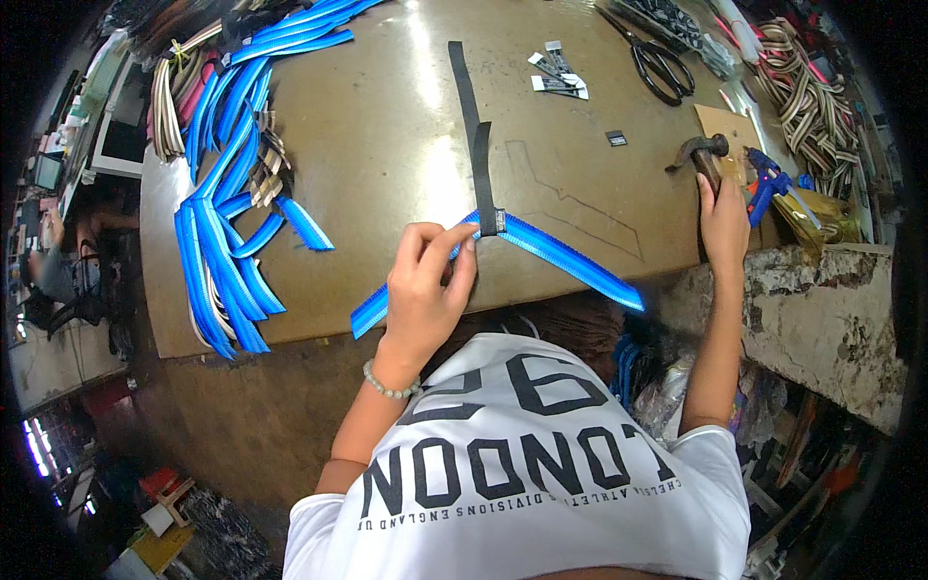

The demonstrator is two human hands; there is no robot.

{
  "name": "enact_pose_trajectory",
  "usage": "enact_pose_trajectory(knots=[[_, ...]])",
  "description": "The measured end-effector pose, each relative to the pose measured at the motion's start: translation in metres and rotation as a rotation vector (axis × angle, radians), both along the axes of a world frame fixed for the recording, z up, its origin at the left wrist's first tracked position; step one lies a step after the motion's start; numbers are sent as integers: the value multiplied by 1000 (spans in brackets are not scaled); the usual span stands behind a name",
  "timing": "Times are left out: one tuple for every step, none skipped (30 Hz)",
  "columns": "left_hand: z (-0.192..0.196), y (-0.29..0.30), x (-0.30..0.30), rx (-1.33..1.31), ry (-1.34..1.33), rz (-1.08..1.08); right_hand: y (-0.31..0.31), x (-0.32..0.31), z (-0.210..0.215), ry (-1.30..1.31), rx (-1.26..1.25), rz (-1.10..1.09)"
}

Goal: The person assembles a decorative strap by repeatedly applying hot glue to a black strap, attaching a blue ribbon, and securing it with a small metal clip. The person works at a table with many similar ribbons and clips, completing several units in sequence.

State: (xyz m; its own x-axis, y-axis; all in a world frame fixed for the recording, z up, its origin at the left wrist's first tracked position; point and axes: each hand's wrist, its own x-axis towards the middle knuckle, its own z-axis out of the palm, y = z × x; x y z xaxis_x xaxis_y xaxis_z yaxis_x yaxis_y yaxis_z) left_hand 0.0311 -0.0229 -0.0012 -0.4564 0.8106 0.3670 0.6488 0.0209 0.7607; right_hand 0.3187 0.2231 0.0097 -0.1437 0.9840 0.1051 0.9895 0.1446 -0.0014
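A blue webbing strap [570,260] with a pale stripe lies bent in a shallow peak at the table's near edge. Over its middle runs a black strip [480,164], pointing away from me, with a small dark label [501,221] where the two cross. My left hand [432,280] pinches the strap just left of that crossing, thumb and fingers together. At the right, my right hand [725,227] is closed around the handle of a claw hammer [706,155], its metal head toward the far side. Beside that hand lies a blue glue gun [768,188].
A heap of blue straps [217,256] covers the table's left side. Black-handled scissors [657,68] and several small labels [559,72] lie at the back right. Striped cords [807,106] are piled at the far right. A worn concrete ledge [822,319] adjoins the table's right end.
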Motion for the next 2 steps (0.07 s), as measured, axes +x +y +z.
enact_pose_trajectory(knots=[[-3, -1, 0, -20, -16, 4, 1, 5, 1, 192, -51, 37], [-6, 0, -2, -44, -31, 11, 1, 7, 3, 367, -125, 43]])
